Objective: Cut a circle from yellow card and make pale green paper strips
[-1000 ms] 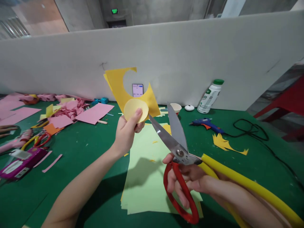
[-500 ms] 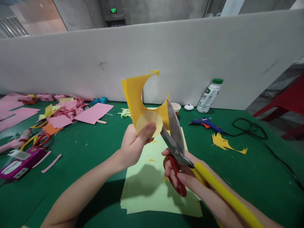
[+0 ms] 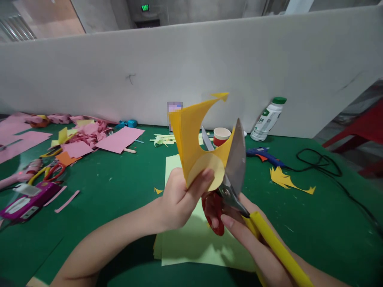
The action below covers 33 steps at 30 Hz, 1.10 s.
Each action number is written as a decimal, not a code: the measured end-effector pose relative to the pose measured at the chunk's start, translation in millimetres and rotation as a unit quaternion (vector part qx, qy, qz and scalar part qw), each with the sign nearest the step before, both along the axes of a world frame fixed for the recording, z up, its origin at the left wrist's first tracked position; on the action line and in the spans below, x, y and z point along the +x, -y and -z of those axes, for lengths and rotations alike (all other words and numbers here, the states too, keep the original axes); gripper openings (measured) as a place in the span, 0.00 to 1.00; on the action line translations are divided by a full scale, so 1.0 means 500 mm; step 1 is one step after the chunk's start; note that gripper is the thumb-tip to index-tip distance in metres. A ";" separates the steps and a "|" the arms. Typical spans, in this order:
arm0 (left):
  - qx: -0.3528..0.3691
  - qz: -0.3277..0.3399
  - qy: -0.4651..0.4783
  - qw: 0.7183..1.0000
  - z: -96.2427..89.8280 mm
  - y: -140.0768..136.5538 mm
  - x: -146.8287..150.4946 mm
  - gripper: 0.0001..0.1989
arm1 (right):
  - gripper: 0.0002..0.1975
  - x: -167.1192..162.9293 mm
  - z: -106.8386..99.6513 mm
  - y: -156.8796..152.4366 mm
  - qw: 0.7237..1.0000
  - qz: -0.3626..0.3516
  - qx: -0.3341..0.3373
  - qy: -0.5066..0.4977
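Observation:
Between thumb and fingers, my left hand (image 3: pixel 182 195) pinches a folded yellow paper (image 3: pixel 190 135) with a large curved cut-out. A pale cream paper circle (image 3: pixel 217 165) lies flat against its front, under my thumb. My right hand (image 3: pixel 239 231) grips large scissors (image 3: pixel 229 189) with red and yellow handles. Their blades stand apart, one in front of the yellow paper and one behind it, at its right part close to the circle. Below both hands lies a stack of pale green paper sheets (image 3: pixel 206 251).
Pink paper scraps (image 3: pixel 89 135), a second pair of scissors (image 3: pixel 54 171) and a purple box-shaped thing (image 3: pixel 30 203) lie left. At the back stand a paper cup (image 3: pixel 221 137) and a white bottle (image 3: pixel 267 119). A blue glue gun (image 3: pixel 265 155) with black cord and yellow scraps (image 3: pixel 289 181) lie right.
Both hands have shifted right and slightly down with the paper and circle. The scissors have come around the yellow paper's right part, so one blade now shows behind it.

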<state>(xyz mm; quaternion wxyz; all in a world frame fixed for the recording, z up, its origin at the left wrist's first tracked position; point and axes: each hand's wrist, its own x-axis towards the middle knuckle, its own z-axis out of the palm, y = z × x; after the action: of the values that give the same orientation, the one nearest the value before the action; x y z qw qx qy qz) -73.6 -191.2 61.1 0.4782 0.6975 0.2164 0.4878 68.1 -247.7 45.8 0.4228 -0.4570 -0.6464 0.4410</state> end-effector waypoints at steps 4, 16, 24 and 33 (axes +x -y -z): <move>-0.004 -0.030 -0.030 0.999 0.005 0.001 -0.008 0.21 | 0.06 0.000 0.003 -0.004 0.999 -0.034 -0.021 -0.004; -0.016 0.035 -0.028 0.999 -0.007 0.004 -0.003 0.25 | 0.10 0.000 -0.020 -0.002 0.999 -0.024 -0.022 0.034; 0.019 -0.015 -0.018 1.000 -0.007 0.000 -0.001 0.18 | 0.12 -0.004 -0.020 0.000 0.999 -0.017 -0.033 0.025; 0.020 -0.044 -0.024 0.999 -0.016 0.002 -0.007 0.15 | 0.12 -0.003 -0.014 -0.003 0.999 -0.013 -0.031 0.023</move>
<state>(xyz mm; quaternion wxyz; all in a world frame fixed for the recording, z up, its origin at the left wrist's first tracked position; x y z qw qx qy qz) -77.3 -192.4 68.9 0.4368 0.7080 0.2486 0.4961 66.7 -246.3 52.6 0.3876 -0.4716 -0.6477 0.4560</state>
